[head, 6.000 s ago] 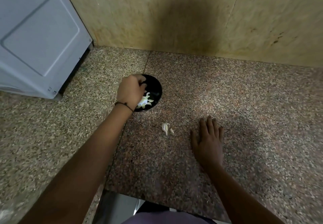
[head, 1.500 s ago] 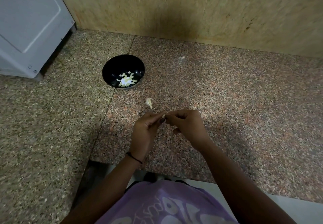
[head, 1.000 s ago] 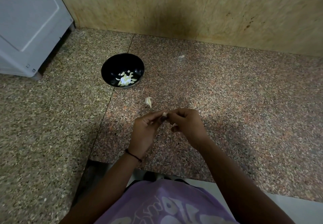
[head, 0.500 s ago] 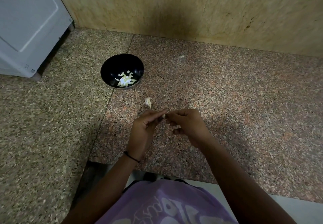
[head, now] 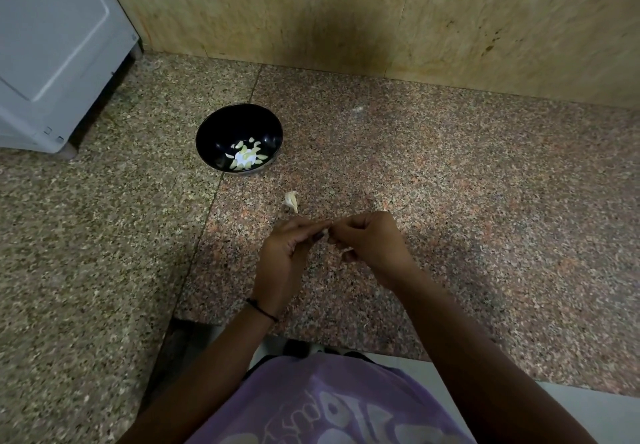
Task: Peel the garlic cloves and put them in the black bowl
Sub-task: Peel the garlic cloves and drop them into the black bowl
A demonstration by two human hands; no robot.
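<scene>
Head view: I see left hand [head: 287, 248] and right hand [head: 372, 239] pinching one small pale garlic clove [head: 329, 226], fingers curled; I judge it light, firm, slippery, best nipped at its tip.

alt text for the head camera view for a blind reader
A person's left hand and right hand pinch a garlic clove between them above a speckled stone counter. A loose clove lies just beyond, and a black bowl of peeled cloves sits farther back left.
</scene>
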